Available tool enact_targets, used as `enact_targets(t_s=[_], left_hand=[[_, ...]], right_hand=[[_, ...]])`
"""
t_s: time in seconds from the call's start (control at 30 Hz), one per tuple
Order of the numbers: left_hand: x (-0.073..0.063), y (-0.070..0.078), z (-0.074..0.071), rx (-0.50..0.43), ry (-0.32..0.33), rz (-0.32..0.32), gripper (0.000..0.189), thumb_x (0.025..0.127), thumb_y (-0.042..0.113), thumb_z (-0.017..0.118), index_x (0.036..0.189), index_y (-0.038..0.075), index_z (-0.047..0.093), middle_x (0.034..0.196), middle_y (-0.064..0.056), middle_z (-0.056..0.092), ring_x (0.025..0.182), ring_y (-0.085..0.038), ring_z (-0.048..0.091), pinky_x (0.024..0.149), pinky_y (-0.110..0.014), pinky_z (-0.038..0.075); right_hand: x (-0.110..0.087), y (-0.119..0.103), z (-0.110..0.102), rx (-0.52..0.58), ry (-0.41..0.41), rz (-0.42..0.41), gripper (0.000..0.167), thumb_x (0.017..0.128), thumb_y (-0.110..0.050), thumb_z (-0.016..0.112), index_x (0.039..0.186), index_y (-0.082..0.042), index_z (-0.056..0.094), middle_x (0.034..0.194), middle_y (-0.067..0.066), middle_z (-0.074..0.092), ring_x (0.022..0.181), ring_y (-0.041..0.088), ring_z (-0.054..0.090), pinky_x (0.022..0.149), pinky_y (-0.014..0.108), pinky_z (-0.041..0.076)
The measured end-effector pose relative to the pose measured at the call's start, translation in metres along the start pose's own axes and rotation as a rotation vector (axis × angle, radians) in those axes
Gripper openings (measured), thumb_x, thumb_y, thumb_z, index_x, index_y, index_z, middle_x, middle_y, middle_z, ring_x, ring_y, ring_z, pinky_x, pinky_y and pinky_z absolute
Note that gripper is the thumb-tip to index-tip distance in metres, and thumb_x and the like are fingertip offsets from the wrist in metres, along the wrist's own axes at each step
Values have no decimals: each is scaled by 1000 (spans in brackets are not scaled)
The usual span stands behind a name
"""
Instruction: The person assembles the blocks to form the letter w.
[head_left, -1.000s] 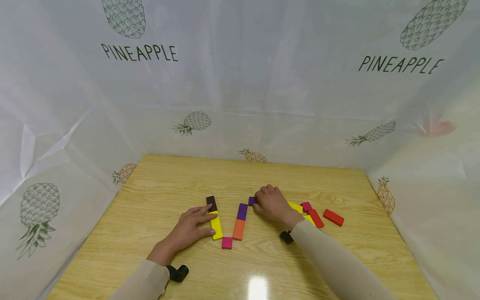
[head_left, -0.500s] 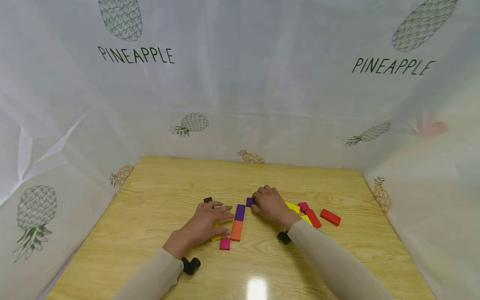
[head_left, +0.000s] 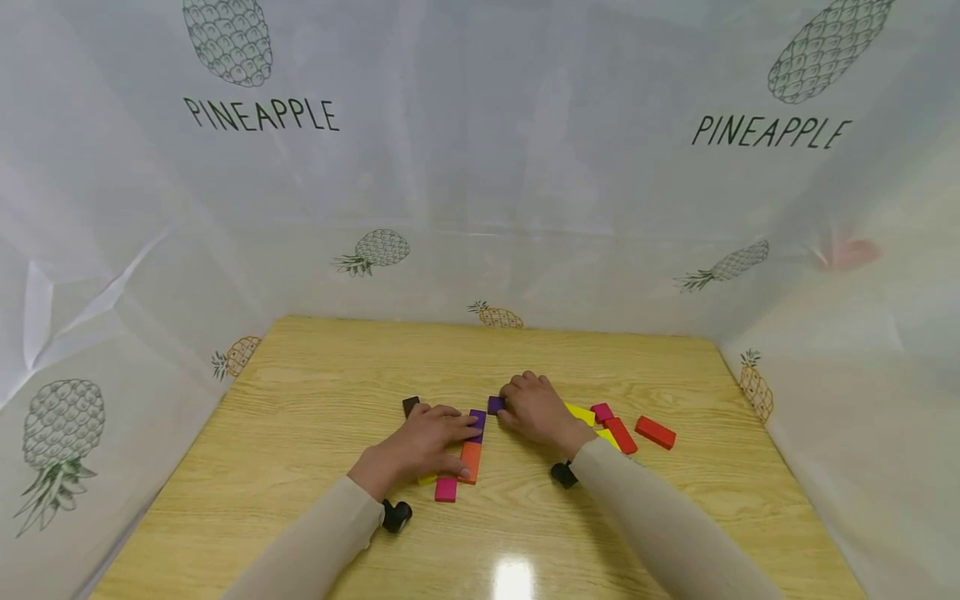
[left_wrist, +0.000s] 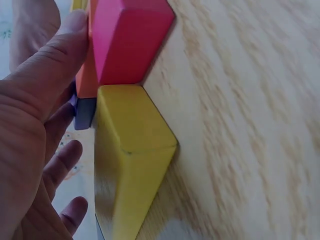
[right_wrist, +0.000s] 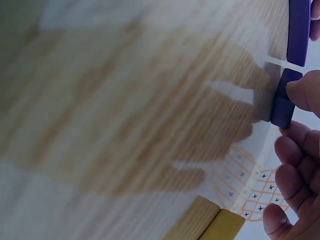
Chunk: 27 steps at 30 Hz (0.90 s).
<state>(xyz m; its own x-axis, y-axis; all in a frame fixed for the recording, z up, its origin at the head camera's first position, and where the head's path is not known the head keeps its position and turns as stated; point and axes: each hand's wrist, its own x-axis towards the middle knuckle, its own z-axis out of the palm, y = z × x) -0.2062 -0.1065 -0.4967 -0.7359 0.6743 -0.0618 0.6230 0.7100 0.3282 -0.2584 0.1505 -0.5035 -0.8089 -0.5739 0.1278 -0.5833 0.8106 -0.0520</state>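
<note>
A flat pink square block (head_left: 446, 490) lies nearest. Beyond, the left hand (head_left: 422, 442), fingers extended, touches an orange rectangular block (head_left: 471, 457) by thumb and a purple rectangular block (head_left: 478, 414) by fingertips. The right hand (head_left: 538, 411) pinches a small dark-purple square block (head_left: 495, 405).

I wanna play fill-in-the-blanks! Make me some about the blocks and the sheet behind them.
The word printed twice on the sheet is ____.
The small purple block is held by the hand on the person's own ____ side.
In the head view, the rightmost block is ____.
The lowest block there is ____.

Missing words: pineapple; right; red; pink.
</note>
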Motion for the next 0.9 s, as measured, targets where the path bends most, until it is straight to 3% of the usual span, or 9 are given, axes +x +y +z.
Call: enact_targets(t_s=[0.9], left_hand=[[0,-4,2,5,-10,10,71,93,58,72,154,24,58,163,5,50,147,-25,46,112,-54,33]], right_hand=[[3,0,3,3,-14,-8,37,103,-37,69,124,-8,73,122,10,70,112,30,60,102,55,50]])
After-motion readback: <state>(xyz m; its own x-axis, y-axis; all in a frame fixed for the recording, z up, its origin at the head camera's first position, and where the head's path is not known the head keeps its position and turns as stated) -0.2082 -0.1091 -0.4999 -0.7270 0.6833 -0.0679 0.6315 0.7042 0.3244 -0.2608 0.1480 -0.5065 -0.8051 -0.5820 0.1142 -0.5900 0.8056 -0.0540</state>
